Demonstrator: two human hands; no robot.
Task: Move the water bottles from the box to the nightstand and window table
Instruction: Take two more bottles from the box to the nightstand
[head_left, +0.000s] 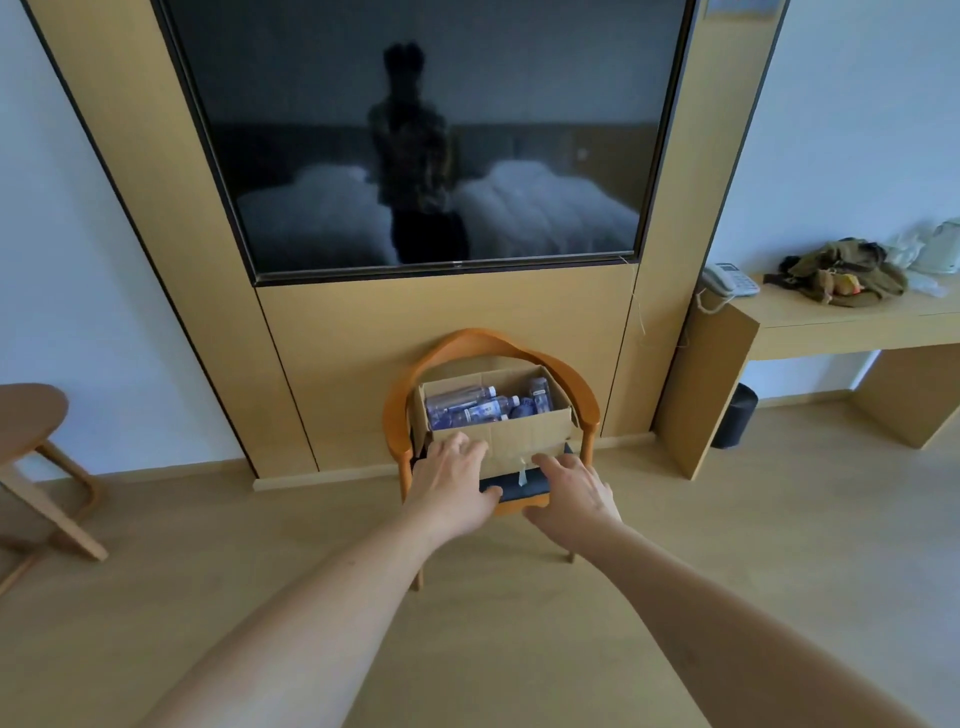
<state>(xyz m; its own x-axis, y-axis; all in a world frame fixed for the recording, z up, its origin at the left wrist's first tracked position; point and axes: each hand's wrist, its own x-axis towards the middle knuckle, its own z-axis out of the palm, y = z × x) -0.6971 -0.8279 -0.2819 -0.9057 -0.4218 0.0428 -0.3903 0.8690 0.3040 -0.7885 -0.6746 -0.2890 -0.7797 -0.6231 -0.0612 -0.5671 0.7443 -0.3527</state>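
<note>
An open cardboard box stands on the dark seat of a wooden armchair against the wall panel. Several clear water bottles with blue labels lie inside it, one standing at the back right. Both my arms stretch forward toward the box. My left hand is spread with straight fingers in front of the box's lower left front; whether it touches the cardboard I cannot tell. My right hand is open too, fingers extended over the seat's front edge, below the box's right front. Neither hand holds anything.
A large dark television hangs above the chair. At left stands a round wooden side table. At right, a wall desk carries a white telephone, crumpled clothing and a kettle; a black bin sits beneath. Light wood floor lies in front.
</note>
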